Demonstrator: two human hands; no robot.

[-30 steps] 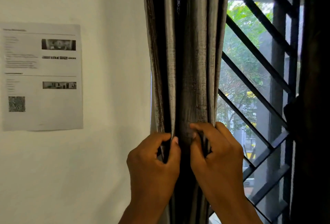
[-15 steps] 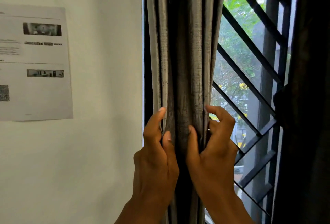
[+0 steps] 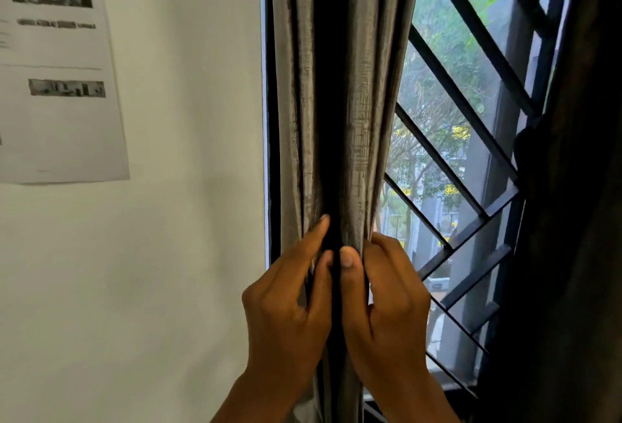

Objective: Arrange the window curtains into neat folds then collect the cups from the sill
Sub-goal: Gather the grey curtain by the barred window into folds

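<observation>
Nearest to us, our left hand [image 3: 286, 315] and right hand [image 3: 383, 308] meet at the gathered grey curtain [image 3: 356, 112], thumbs almost touching. The left grip pinches a pleat between thumb and index finger, the index lying straight up along the cloth. The right grip pinches the neighbouring pleats, thumb in front and fingers curled round the curtain's window-side edge. The curtain hangs bunched at the left side of the window, just beside the white wall [image 3: 188, 220], already falling in upright folds above our hands.

We judge the folding is still under way. If either pinch loosens, the pleats could slide and spread unevenly; a downward tug might strain whatever holds the curtain overhead, which is out of view.

Beyond the cloth stand the black window grille [image 3: 471, 109] and blurred trees. A printed sheet [image 3: 60, 126] is on the wall to the left. The cups and most of the sill are not visible here.
</observation>
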